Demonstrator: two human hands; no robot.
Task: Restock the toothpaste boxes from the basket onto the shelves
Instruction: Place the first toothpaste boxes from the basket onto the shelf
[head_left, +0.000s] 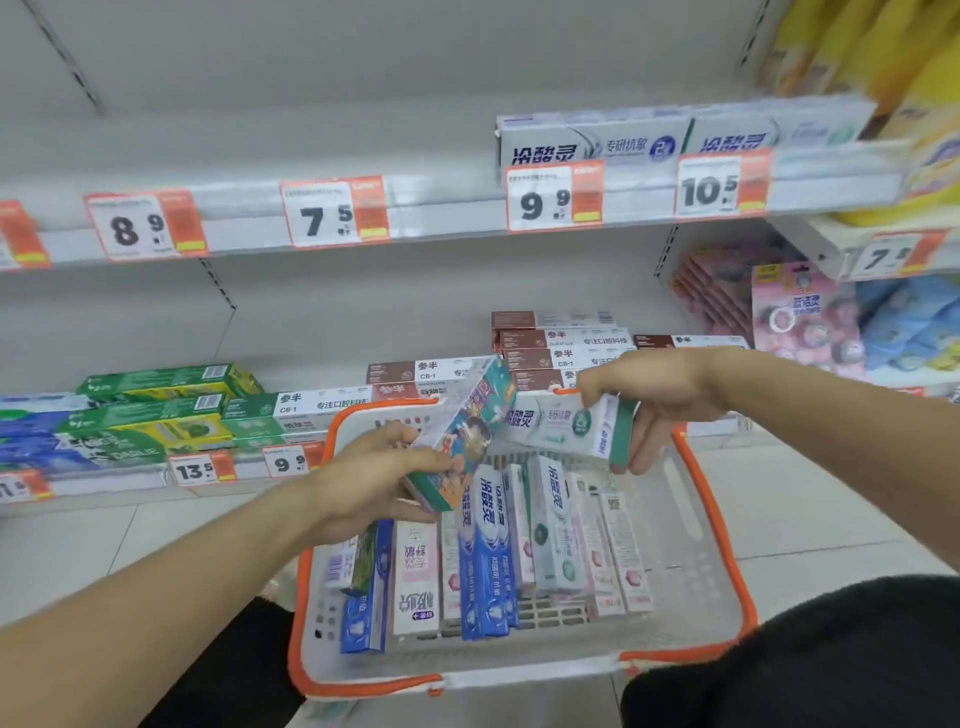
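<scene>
Store shelves (415, 208) rise behind an orange-rimmed basket (722, 519) of toothpaste boxes (485, 561). Left hand (374, 478) grips a teal box (462, 436); right hand (660, 400) grips a white-green box (566, 423).

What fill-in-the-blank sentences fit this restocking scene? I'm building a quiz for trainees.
1. The white plastic basket has an ___ rim.
2. The right hand holds a white box with a ___ end.
3. The left hand holds a teal cartoon-printed box above the ___.
4. The price tag under the upper-shelf white boxes farthest right reads ___.

Missing words: orange; green; basket; 10.5
</scene>
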